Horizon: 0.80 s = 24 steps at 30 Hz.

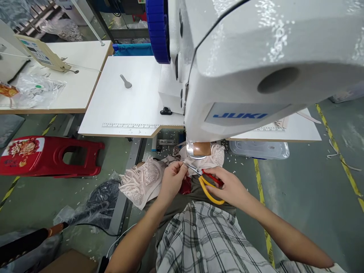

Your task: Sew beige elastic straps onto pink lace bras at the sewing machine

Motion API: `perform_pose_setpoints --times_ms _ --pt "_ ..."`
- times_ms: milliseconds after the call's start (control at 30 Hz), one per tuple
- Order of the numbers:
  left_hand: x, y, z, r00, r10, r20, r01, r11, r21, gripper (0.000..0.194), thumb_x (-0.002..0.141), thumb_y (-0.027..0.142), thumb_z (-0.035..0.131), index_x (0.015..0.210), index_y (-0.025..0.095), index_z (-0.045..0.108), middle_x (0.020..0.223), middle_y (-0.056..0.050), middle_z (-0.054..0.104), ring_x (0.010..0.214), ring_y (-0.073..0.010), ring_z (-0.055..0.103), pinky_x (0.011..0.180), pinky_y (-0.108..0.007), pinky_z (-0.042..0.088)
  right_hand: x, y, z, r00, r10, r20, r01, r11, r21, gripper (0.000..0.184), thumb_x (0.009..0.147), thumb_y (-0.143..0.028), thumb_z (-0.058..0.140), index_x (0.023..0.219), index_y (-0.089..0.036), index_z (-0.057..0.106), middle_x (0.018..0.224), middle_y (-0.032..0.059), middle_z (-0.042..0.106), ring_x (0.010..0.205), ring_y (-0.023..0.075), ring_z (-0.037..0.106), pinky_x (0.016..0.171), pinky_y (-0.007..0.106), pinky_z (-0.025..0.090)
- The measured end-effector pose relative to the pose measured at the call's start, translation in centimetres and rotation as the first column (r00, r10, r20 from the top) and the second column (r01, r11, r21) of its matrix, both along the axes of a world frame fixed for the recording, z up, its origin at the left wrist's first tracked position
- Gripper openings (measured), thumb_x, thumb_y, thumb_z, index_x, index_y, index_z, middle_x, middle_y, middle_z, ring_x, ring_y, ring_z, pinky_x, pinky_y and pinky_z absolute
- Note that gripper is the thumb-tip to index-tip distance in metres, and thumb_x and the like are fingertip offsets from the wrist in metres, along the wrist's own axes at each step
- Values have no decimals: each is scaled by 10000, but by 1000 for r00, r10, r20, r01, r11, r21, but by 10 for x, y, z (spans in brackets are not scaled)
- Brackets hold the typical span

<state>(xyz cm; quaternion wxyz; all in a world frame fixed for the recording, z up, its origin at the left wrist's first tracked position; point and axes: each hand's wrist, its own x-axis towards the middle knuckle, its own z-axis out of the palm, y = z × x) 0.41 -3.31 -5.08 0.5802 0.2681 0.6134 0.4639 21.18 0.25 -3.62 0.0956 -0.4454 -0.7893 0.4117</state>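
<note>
My right hand (230,186) grips yellow-and-red scissors (207,182), blades pointing left toward my left hand. My left hand (173,178) is closed in a pinch on pale pink lace fabric (143,180) that lies over my lap, just below the head of a white Juki sewing machine (256,64). The scissor tips meet the fabric right at my left fingertips. More lace (216,154) hangs under the machine's needle end.
The white sewing table (125,102) carries a printed ruler along its front edge. A red plastic stool (48,155) lies on the green floor to the left. A dark plastic bag (96,203) sits beside my left leg. A clear tray (260,149) hangs under the table.
</note>
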Motion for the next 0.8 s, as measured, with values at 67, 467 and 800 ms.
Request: perform_pose_setpoints --times_ms 67,467,800 --pt "0 0 1 1000 4 -29 -4 1000 5 364 762 501 703 640 182 579 584 30 526 508 -86 393 469 -203 293 1 2 2 1000 4 -2 -4 1000 -8 347 848 -324 598 1181 -250 666 1020 72 729 795 212 684 698 342 560" --pt "6 0 1 966 142 216 -146 989 2 440 702 536 755 629 198 482 513 93 346 464 -55 249 441 -200 214 41 19 15 977 -189 96 191 981 -11 320 835 -390 595 1114 -273 697 928 47 734 606 187 630 556 332 533" --pt "3 0 29 939 -146 313 171 984 -54 331 795 502 643 714 186 587 598 12 568 465 -94 496 447 -219 346 27 65 39 991 -124 49 76 826 559 369 890 -423 603 1184 -204 640 1131 157 674 1069 326 637 889 463 539"
